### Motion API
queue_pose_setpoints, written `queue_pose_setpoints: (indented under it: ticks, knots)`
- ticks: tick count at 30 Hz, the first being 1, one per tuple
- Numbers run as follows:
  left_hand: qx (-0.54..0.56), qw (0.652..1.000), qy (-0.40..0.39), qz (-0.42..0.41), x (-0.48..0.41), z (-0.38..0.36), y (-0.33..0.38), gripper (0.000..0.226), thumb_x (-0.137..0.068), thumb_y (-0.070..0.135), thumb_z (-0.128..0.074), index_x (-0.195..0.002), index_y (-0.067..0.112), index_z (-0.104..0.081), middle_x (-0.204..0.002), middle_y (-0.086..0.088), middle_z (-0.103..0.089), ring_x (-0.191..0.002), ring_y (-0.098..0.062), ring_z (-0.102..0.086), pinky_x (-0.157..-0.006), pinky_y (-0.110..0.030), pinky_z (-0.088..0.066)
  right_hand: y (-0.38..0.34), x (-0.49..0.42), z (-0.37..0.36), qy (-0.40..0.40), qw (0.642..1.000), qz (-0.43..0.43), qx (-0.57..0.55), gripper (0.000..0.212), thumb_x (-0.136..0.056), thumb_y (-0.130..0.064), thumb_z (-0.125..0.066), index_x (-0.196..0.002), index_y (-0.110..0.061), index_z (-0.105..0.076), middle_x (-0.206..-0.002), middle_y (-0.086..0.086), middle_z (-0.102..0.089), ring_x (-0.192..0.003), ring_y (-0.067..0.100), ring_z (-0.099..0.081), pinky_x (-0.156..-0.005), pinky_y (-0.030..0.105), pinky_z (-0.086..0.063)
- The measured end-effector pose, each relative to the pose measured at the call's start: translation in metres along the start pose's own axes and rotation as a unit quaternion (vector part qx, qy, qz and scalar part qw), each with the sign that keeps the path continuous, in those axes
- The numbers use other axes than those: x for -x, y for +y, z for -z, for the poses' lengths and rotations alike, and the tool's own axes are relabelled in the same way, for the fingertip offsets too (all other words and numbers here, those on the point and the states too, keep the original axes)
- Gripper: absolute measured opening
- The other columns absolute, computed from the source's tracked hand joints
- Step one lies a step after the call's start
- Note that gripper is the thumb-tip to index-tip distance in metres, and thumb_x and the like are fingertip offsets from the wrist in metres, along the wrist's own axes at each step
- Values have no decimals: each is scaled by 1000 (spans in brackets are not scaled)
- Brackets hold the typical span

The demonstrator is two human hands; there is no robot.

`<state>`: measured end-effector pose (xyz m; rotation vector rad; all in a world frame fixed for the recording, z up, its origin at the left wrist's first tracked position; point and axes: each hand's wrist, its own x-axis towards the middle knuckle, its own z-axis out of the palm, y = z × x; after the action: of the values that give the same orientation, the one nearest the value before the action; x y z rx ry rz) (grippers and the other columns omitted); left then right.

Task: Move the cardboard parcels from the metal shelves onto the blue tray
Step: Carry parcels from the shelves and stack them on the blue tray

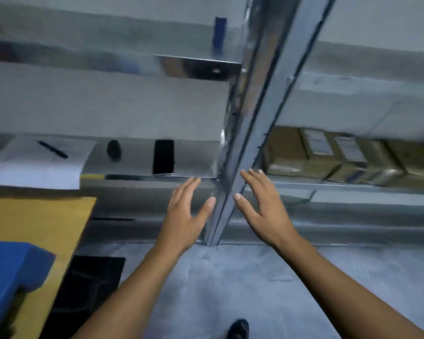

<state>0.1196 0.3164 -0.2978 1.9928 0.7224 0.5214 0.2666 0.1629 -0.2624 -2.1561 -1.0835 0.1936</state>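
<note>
My left hand (184, 214) and right hand (262, 206) hover empty, fingers (255, 182) spread; the cardboard parcels (328, 157) sit on the metal shelf (353, 185), none visible on the blue tray (10, 272).

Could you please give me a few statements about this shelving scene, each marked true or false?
1. The left hand and the right hand hold nothing. True.
2. The cardboard parcels sit left of the metal upright. False: they sit on the shelf to its right.
3. A pen lies on the sheet of paper. True.
4. The blue tray stands on the parcels' shelf. False: it is at the lower left, by the yellow surface.
</note>
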Motion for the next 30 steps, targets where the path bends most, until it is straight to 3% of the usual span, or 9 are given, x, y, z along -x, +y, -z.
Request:
queue_pose_setpoints:
  ticks: [4, 7, 13, 15, 20, 25, 30]
  knots:
    - [-60, 992, -104, -49, -15, -119, 65, 88, -83, 86, -39, -156, 38, -38, -166, 14, -29, -156, -11, -20, -126, -42, -23, 91, 47, 99, 91, 993, -73, 24, 64, -101, -56, -49, -156, -25, -42, -164, -1, -36, -157, 18, -18, -126, 46, -21]
    - [-77, 980, -164, -85, -15, -195, 113, 91, -80, 92, -34, -157, 43, -33, -168, 16, -25, -157, -11, -12, -127, -43, -18, 148, 90, 156, 122, 982, -142, 20, 72, -94, -66, -40, -158, -35, -33, -168, -5, -27, -158, 14, -10, -126, 51, -16]
    - [-55, 945, -288, -147, -8, -315, 198, 80, -86, 83, -46, -156, 46, -33, -167, 18, -25, -155, -5, -13, -119, -30, -12, 235, 155, 242, 172, 951, -257, -28, 72, -92, -74, -39, -158, -48, -26, -171, -15, -14, -158, 7, 0, -128, 41, -11]
    - [-54, 934, -314, -161, -9, -349, 219, 75, -89, 77, -50, -156, 47, -32, -167, 19, -23, -152, -1, -13, -119, -30, -12, 259, 168, 263, 197, 941, -273, -33, 69, -95, -74, -40, -158, -49, -26, -171, -15, -14, -158, 7, -1, -127, 40, -10]
    - [-46, 912, -372, -168, -26, -433, 259, 84, -83, 85, -46, -155, 45, -35, -166, 17, -29, -155, -11, -21, -124, -49, -27, 320, 182, 304, 240, 918, -314, -33, 72, -94, -77, -37, -159, -48, -25, -171, -15, -15, -158, 7, -1, -125, 37, -9]
    - [-39, 892, -402, -203, -56, -533, 293, 81, -83, 88, -44, -153, 49, -35, -160, 21, -34, -143, 2, -29, -114, -36, -31, 390, 173, 346, 266, 902, -340, -29, 74, -93, -79, -34, -159, -48, -24, -171, -14, -16, -158, 8, -2, -121, 33, -7]
    - [-19, 888, -404, -220, -98, -635, 345, 79, -85, 82, -46, -151, 38, -43, -157, 12, -42, -143, -8, -39, -112, -34, -34, 460, 153, 415, 265, 883, -385, -38, 68, -100, -67, -42, -160, -40, -27, -170, -10, -19, -158, 10, -6, -125, 36, -11]
